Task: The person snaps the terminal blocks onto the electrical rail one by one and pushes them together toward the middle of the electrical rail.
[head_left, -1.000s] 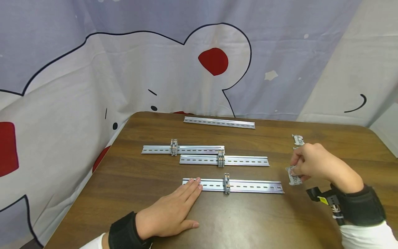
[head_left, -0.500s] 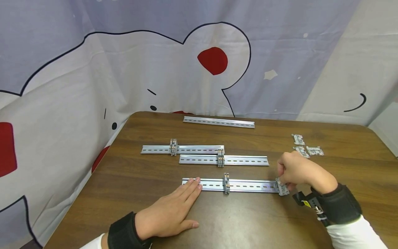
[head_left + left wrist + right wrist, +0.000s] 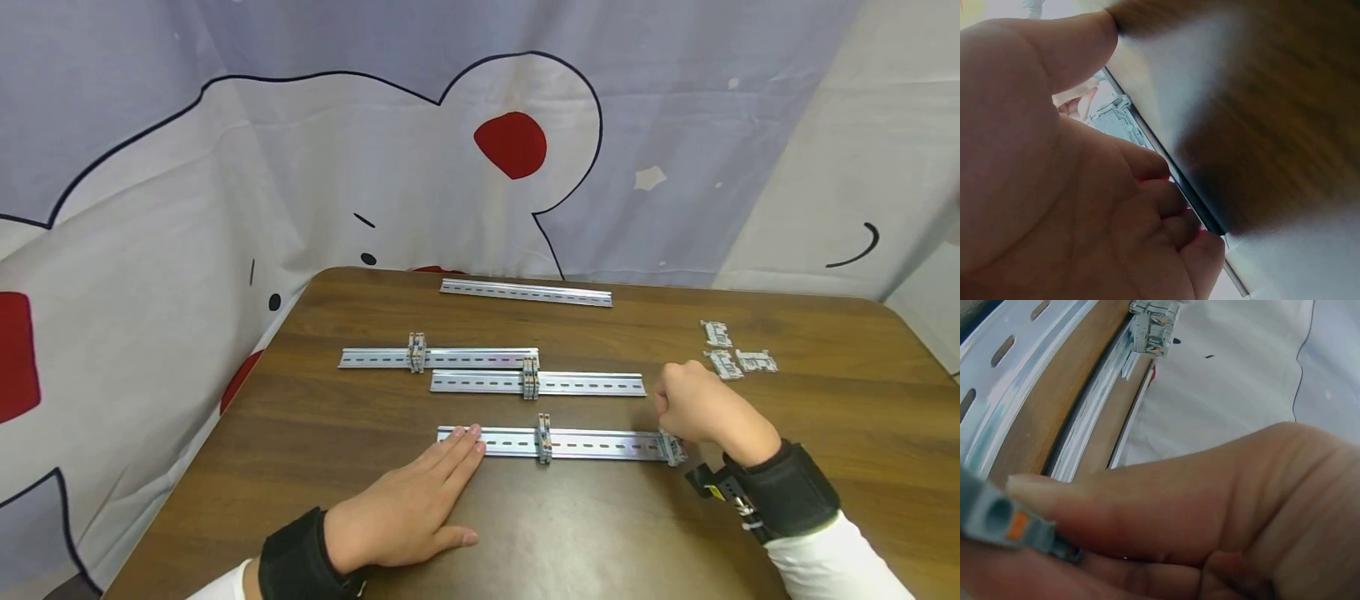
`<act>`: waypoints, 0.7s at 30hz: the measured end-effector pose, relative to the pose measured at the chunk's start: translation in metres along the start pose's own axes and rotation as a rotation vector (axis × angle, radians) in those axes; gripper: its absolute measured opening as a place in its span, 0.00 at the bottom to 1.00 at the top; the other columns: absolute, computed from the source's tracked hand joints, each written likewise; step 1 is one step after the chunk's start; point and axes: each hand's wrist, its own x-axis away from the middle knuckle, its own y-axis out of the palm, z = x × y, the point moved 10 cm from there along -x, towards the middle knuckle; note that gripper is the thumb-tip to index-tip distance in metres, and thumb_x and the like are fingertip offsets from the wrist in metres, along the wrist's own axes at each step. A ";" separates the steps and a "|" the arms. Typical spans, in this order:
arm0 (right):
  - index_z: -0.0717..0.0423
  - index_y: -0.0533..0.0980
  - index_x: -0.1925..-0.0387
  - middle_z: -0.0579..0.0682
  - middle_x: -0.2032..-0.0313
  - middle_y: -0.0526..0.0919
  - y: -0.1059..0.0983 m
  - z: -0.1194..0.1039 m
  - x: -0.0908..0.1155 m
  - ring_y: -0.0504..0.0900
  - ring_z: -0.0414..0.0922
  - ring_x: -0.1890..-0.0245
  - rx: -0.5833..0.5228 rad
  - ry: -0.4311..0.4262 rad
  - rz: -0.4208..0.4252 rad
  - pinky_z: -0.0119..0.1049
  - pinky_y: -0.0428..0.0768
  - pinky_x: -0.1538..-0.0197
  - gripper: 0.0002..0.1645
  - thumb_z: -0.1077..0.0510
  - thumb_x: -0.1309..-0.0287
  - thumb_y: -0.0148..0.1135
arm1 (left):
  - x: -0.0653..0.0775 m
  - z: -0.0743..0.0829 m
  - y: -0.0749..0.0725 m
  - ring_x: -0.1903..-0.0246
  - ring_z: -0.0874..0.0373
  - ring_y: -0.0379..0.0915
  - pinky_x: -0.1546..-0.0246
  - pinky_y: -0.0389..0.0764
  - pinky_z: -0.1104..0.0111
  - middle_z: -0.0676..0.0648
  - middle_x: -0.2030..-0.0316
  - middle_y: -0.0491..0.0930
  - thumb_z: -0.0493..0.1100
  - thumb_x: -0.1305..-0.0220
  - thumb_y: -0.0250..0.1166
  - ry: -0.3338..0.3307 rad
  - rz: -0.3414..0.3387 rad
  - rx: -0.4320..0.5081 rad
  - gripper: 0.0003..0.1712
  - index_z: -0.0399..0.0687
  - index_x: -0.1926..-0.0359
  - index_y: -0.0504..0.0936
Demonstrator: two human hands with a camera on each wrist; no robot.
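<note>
A slotted metal DIN rail (image 3: 600,445) lies nearest me on the table, with grey terminal blocks (image 3: 544,439) clipped upright near its middle. My left hand (image 3: 405,512) lies flat, its straight fingertips resting on the rail's left end. At the rail's right end, my right hand (image 3: 701,404) pinches one grey terminal block (image 3: 672,449) between thumb and fingers. The right wrist view shows this block (image 3: 997,519) close up, with an orange spot on its edge. Whether it is seated on the rail, I cannot tell. The left wrist view shows the palm (image 3: 1072,200) and bent-looking fingers.
Behind lie two more rails with blocks clipped on, one left (image 3: 472,358) and one right (image 3: 592,384). A bare rail (image 3: 525,292) lies near the table's back edge. Three loose terminal blocks (image 3: 723,364) lie at the back right. A patterned curtain (image 3: 337,167) hangs behind the table.
My right hand has carried the terminal block leftward from beside the loose ones to the rail's right end, and the block has turned more upright there. My left hand has stayed in place.
</note>
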 end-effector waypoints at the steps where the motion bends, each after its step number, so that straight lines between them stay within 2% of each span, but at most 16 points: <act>1: 0.49 0.66 0.92 0.40 0.92 0.68 0.000 0.001 -0.001 0.71 0.35 0.92 -0.003 0.003 -0.002 0.32 0.66 0.80 0.18 0.75 0.65 0.50 | 0.000 0.000 0.000 0.25 0.48 0.36 0.29 0.53 0.56 0.39 0.23 0.38 0.68 0.32 0.51 -0.001 -0.001 -0.001 0.51 0.40 0.24 0.46; 8: 0.51 0.69 0.90 0.43 0.89 0.73 0.003 0.007 -0.002 0.76 0.37 0.92 -0.039 0.031 -0.028 0.33 0.71 0.79 0.15 0.74 0.66 0.54 | 0.000 0.000 -0.001 0.25 0.47 0.37 0.29 0.53 0.56 0.39 0.23 0.39 0.68 0.32 0.50 0.003 0.004 -0.007 0.51 0.39 0.24 0.46; 13: 0.52 0.74 0.86 0.44 0.85 0.77 0.006 0.009 0.000 0.77 0.37 0.91 -0.067 0.012 -0.074 0.33 0.76 0.78 0.13 0.71 0.60 0.65 | 0.001 0.000 -0.001 0.25 0.48 0.37 0.29 0.54 0.55 0.40 0.23 0.39 0.68 0.32 0.50 0.002 -0.002 0.001 0.51 0.40 0.24 0.46; 15: 0.53 0.77 0.82 0.44 0.84 0.79 0.008 0.011 0.002 0.79 0.39 0.89 -0.119 -0.002 -0.127 0.33 0.78 0.76 0.10 0.66 0.56 0.70 | 0.001 0.000 0.000 0.25 0.47 0.37 0.29 0.54 0.55 0.40 0.23 0.39 0.69 0.32 0.49 0.006 -0.006 0.004 0.51 0.40 0.24 0.46; 17: 0.55 0.79 0.77 0.45 0.82 0.81 0.010 0.015 0.004 0.82 0.41 0.85 -0.217 -0.014 -0.197 0.35 0.81 0.75 0.07 0.62 0.52 0.72 | 0.001 0.000 0.001 0.25 0.47 0.36 0.29 0.54 0.55 0.39 0.23 0.38 0.68 0.32 0.49 0.012 -0.007 0.007 0.51 0.40 0.24 0.46; 21: 0.65 0.79 0.66 0.52 0.79 0.85 0.008 0.027 0.010 0.85 0.47 0.77 -0.428 -0.045 -0.324 0.38 0.84 0.72 0.14 0.59 0.50 0.73 | 0.000 0.000 0.000 0.25 0.47 0.36 0.29 0.54 0.55 0.39 0.23 0.38 0.69 0.32 0.49 0.017 0.002 0.001 0.51 0.40 0.24 0.46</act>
